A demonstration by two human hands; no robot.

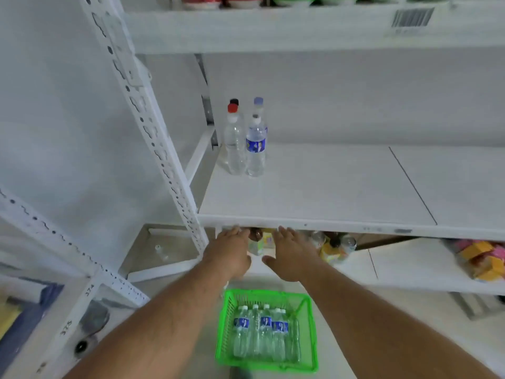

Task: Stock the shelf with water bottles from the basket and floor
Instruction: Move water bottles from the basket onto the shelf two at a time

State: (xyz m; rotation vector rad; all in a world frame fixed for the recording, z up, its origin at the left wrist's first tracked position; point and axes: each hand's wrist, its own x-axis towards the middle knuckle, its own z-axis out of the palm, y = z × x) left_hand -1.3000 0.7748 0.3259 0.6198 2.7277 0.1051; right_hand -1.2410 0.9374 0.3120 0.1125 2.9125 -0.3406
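Observation:
A green plastic basket stands on the floor below me, with several clear water bottles lying inside, blue labels up. On the white middle shelf, at its far left corner, several bottles stand upright: one with a blue label and one with a red cap in front. My left hand and right hand hover side by side just below the shelf's front edge, above the basket, fingers straight, holding nothing.
A white perforated upright rises left of the shelf. The lower shelf holds small bottles behind my hands and yellow and pink packets at right. Red and green containers line the top shelf.

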